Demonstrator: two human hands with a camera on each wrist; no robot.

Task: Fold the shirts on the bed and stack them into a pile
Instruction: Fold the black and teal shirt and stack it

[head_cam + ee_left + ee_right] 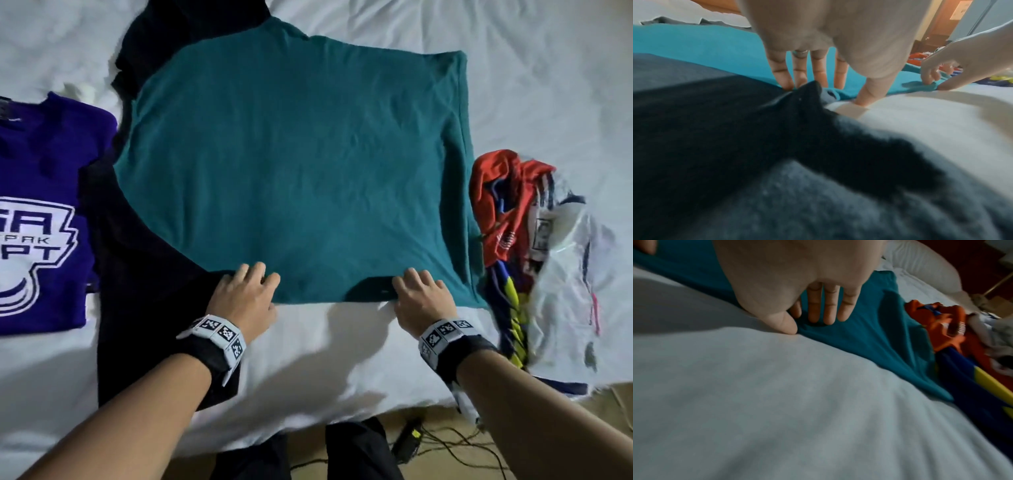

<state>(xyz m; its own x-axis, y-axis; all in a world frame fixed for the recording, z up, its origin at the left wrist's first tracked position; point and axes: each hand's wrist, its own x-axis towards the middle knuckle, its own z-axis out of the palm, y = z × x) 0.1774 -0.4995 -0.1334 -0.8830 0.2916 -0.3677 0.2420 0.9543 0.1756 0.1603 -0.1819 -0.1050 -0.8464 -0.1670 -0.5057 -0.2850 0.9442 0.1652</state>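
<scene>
A teal shirt (294,164) lies spread flat in the middle of the white bed (325,359). My left hand (246,291) is at the left of its near edge. Its fingers (801,76) lie on the cloth and its thumb presses into the sheet at the hem, with a small fold bunched between them. My right hand (421,294) is by the dark collar opening (370,291) and pinches the near edge between thumb and index finger (793,322). A folded purple shirt with a white logo (44,212) lies at the left.
A black garment (144,267) lies under and left of the teal shirt (694,45). A crumpled heap of red, blue, yellow and white shirts (520,233) sits at the right. The bed's near edge is just in front of me, with cables on the floor (418,442).
</scene>
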